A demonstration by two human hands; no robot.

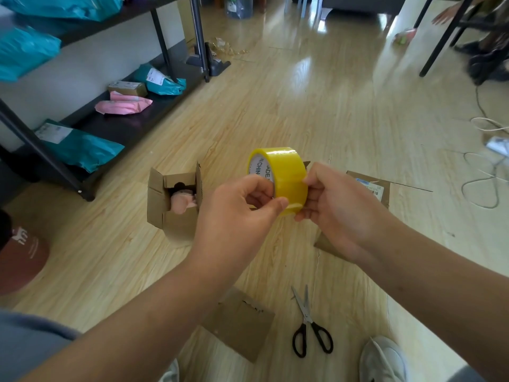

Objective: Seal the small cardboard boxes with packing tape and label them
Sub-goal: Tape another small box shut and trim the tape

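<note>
Yellow tape roll [286, 172] pinched between left hand [237, 216] and right hand [330, 210], no strip pulled yet, open box [176, 216] looks unsealed and unlabelled so far.

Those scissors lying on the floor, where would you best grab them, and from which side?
By the black handle loops, reaching down from above on the near side. The scissors lie flat on the floor with blades shut, pointing away from the person, so the loops are closest and safest. The left hand and right hand both hold the tape roll.
</note>
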